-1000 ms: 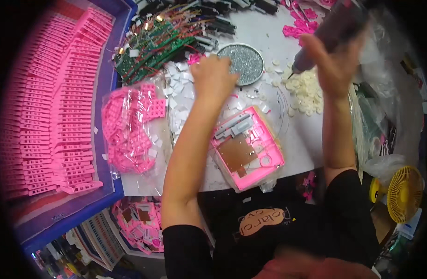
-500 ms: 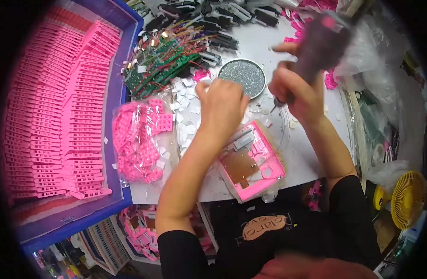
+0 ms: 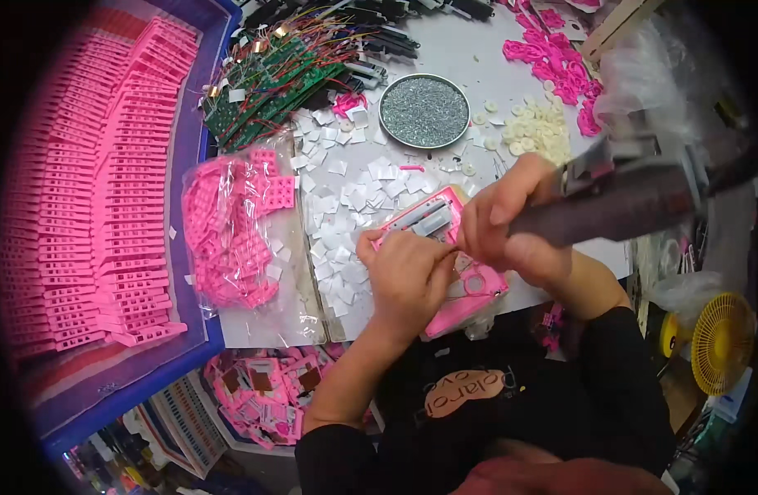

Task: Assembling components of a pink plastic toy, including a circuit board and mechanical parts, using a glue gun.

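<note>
A pink plastic casing (image 3: 455, 315) with a grey block (image 3: 433, 219) at its far end lies in front of me, partly covered by my hands. My left hand (image 3: 408, 276) rests over it with thumb and fingers pinched together; whatever they hold is too small to make out. Wrapped round a dark electric screwdriver (image 3: 618, 205), my right hand (image 3: 519, 216) is close beside the left fingertips. The screwdriver lies tilted, its back end toward the right, and its tip is hidden behind the fingers. Beyond the hands stands a round dish (image 3: 382, 124) full of small grey metal pieces (image 3: 426, 110).
Stacked pink parts (image 3: 136, 190) fill a blue-edged tray (image 3: 218, 272) at left. Beside it lies a clear bag of pink pieces (image 3: 235, 231). White squares (image 3: 334, 223) scatter the table, with green circuit boards (image 3: 272, 103), cream discs (image 3: 540, 128) and pink loops (image 3: 552, 62) farther off. A yellow fan (image 3: 723, 342) stands right.
My left hand has moved from the dish back toward me onto the casing. The right hand has brought the screwdriver down and nearer, turning it from upright to tilted sideways.
</note>
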`<state>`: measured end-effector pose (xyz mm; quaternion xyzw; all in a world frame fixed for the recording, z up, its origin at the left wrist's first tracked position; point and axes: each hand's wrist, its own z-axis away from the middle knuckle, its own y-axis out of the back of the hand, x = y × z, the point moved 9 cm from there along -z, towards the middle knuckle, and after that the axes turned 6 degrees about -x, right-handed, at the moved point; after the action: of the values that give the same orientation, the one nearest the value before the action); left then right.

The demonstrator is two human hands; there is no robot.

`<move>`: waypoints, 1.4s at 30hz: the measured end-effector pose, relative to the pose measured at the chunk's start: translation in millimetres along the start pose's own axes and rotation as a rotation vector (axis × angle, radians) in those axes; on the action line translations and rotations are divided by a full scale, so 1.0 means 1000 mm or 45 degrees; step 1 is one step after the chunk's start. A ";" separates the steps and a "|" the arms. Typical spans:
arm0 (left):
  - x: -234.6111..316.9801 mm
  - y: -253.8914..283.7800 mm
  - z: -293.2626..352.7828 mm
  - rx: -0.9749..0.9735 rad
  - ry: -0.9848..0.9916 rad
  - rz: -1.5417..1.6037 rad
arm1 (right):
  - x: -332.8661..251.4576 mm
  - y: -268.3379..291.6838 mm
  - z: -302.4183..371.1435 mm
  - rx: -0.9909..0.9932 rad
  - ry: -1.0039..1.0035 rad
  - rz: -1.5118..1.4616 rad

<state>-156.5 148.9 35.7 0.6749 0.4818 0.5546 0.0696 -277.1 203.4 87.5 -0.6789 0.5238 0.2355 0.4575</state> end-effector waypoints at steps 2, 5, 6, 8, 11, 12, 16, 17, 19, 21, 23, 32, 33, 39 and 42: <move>0.003 0.000 0.000 0.052 -0.037 -0.168 | 0.001 0.008 -0.005 0.061 0.052 0.018; -0.011 -0.004 -0.010 -0.043 0.142 -0.571 | 0.009 0.028 -0.019 0.099 0.067 0.253; -0.027 -0.014 -0.002 -0.058 0.131 -0.513 | 0.017 0.032 -0.023 0.113 0.046 0.299; -0.027 -0.015 -0.004 -0.065 0.135 -0.539 | 0.034 0.038 -0.026 0.142 -0.016 0.344; -0.029 -0.015 -0.002 -0.052 0.124 -0.540 | 0.048 0.041 -0.027 0.144 -0.082 0.409; -0.031 -0.016 -0.002 -0.051 0.122 -0.538 | 0.053 0.042 -0.027 0.146 -0.128 0.444; -0.031 -0.013 -0.003 -0.028 0.132 -0.493 | 0.067 0.041 -0.019 0.177 -0.112 0.568; -0.032 -0.013 -0.002 -0.032 0.124 -0.489 | 0.066 0.037 -0.021 0.184 -0.109 0.529; -0.032 -0.016 0.000 -0.049 0.103 -0.474 | 0.064 0.038 -0.019 0.184 -0.198 0.613; -0.026 -0.016 -0.003 -0.042 0.098 -0.503 | 0.068 0.047 -0.014 0.099 -0.232 0.742; -0.028 -0.021 -0.011 -0.066 0.118 -0.391 | 0.078 0.052 -0.014 0.114 -0.332 0.590; -0.007 0.045 0.001 -0.178 0.080 -0.273 | 0.008 0.156 -0.038 0.079 -0.484 1.002; 0.000 0.067 0.012 -0.196 0.055 -0.350 | -0.021 0.200 -0.023 0.209 -0.593 1.407; -0.023 0.217 0.153 -0.563 0.579 -0.181 | -0.073 0.336 0.079 0.159 -1.366 2.461; -0.042 0.240 0.238 -0.776 0.614 -0.659 | -0.076 0.309 0.103 0.119 -1.042 2.620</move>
<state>178.3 96.4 68.6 0.3332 0.4520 0.7762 0.2867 -572.7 320.7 -15.9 0.2273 0.6555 0.6897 0.2073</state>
